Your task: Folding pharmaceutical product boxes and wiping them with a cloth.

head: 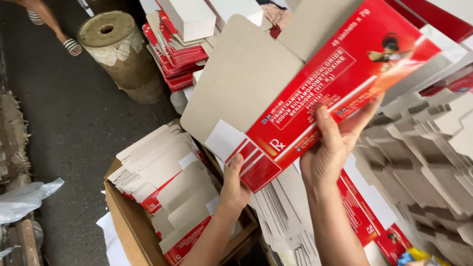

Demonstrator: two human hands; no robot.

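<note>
The person holds one flat red carton blank (315, 103) up in the air, above the work area and tilted so its long axis runs from lower left to upper right. The printed red face points toward the camera; the grey unprinted flaps (241, 79) spread out to the upper left.

Progress, judged from how things lie: a brown cardboard box (120, 216) at lower left already contains a leaning pile of flat blanks (162, 172), so part of the sorting or stacking appears done. A large fanned mass of grey blanks (423, 148) on the right and a loose spread of blanks (281, 216) under the hands remain unsorted. The held blank is not yet placed anywhere.

Hand pose:
- Left hand (235, 184): raised from below, wrist straight, thumb on the red face at the blank's lower corner. The grip is closed on that corner.
- Right hand (330, 148): forearm rising steeply, thumb pressed flat on the printed face, fingers wrapped behind the lower edge. The grip is closed on the blank's mid-edge.

Surroundings: further stacks of red and white cartons (180, 44) lie at the top, a wrapped cardboard roll (118, 49) stands on the dark floor (74, 128), and another person's sandalled foot (71, 46) shows at upper left.
</note>
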